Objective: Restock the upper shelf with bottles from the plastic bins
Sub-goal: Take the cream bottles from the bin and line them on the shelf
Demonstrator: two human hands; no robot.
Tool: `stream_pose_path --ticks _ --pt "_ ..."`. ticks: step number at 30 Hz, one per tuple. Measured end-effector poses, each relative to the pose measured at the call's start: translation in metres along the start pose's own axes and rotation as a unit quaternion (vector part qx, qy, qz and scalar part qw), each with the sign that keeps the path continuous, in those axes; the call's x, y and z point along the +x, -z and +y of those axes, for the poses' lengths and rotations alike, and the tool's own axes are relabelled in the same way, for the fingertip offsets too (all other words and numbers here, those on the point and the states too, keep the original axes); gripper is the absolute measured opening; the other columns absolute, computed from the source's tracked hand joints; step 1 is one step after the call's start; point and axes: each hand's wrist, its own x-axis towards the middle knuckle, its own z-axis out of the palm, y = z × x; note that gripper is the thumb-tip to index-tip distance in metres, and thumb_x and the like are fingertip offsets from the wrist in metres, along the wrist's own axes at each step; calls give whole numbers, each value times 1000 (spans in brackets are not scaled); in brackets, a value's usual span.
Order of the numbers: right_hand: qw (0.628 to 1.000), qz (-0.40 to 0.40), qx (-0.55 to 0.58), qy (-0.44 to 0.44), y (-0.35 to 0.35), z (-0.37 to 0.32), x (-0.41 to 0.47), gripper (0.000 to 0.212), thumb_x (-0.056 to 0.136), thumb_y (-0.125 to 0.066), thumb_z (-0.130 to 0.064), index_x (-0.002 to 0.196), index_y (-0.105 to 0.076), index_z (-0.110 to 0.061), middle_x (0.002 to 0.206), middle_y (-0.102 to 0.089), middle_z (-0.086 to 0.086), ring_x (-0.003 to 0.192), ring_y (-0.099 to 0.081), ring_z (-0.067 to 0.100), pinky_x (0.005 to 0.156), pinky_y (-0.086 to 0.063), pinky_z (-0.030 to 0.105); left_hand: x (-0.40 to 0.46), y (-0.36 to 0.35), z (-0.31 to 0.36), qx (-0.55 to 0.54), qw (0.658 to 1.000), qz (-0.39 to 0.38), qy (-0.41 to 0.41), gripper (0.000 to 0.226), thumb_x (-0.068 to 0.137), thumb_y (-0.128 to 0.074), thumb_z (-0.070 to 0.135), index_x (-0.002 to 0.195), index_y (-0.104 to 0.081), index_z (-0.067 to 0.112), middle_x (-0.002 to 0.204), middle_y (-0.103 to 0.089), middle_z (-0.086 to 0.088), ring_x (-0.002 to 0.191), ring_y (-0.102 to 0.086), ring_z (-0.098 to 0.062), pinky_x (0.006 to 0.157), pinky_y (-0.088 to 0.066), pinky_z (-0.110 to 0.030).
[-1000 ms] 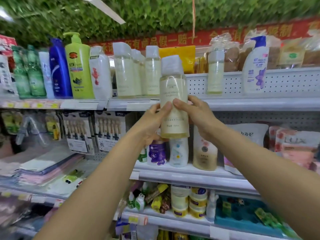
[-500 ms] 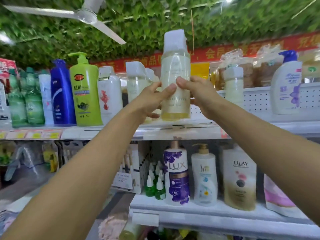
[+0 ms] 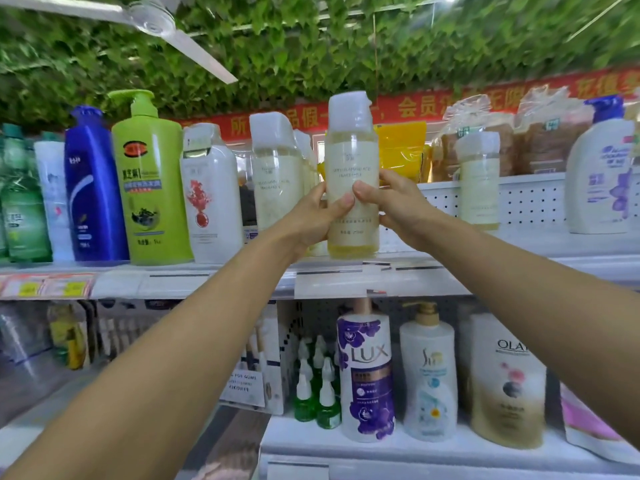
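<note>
Your left hand [image 3: 313, 216] and right hand [image 3: 394, 206] clasp the clear pale-yellow white-capped bottle [image 3: 351, 181] upright at the white upper shelf [image 3: 207, 277]; label blurred. Below: purple-flowered LUX bottle [image 3: 367, 379], gold OLAY bottle [image 3: 507, 386].

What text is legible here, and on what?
"LUX": purple-flowered bottle, lower shelf.
"OLA", cut off by the right arm: gold-bottomed bottle.
"FOR GUMS": white box.
"1L": green pump bottle.
Chinese characters, partly readable: red banner.
Too blurred: label on the held bottle, gripped by left hand and right hand; shelf price tags.
</note>
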Motion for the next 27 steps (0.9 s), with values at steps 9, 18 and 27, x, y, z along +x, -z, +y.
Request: stream_pose_path --ticks 9,18,27 --pt "998 -27 -52 -33 2 4 5 52 91 -67 -33 138 -46 -24 124 -62 -3 107 -64 16 84 -55 40 4 2 -7 6 1000 -20 16 37 92 -68 14 126 -54 21 113 -68 2 102 -68 -12 86 -58 -31" --pt "996 -60 -21 -64 1 2 23 27 88 -67 -22 113 -62 -28 98 -73 -6 95 -66 18 71 -54 37 18 -9 -7 -1 1000 -5 7 75 75 -72 -16 140 -45 9 122 -67 -17 110 -67 -31 93 -56 -50" --pt "994 -50 -36 -89 2 7 37 39 88 -67 -17 127 -58 -17 110 -70 2 102 -64 22 88 -53 48 42 -14 -18 12 998 34 58 83 71 -76 -8 142 -37 7 125 -62 -18 111 -64 -33 92 -56 -52"
